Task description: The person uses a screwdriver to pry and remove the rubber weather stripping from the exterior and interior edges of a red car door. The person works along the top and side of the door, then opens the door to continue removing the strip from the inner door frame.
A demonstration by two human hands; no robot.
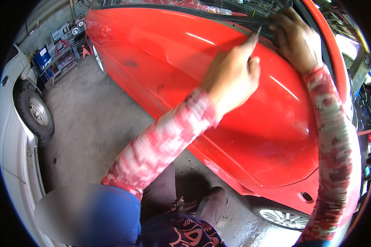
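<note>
A red car door point(173, 61) spans the view, its window sill at the top. My left hand point(233, 76) is closed round a slim tool whose narrow, pointed tip point(259, 30) sticks out past the index finger toward the sill; the handle is hidden in the hand. Along the sill runs a black window trim strip point(241, 19), standing apart from the bare door edge point(235, 27) near my hands. My right hand point(294, 39), blurred by motion, has its fingers curled at the strip's right end, beside the black window frame. Patterned red-and-white sleeves cover both forearms.
A silver vehicle with its wheel point(37, 113) stands on the left. A low metal rack point(64, 59) with equipment is by the wall. The concrete floor point(86, 111) lies between the vehicles. The red car's wheel point(282, 217) shows at lower right, near my legs.
</note>
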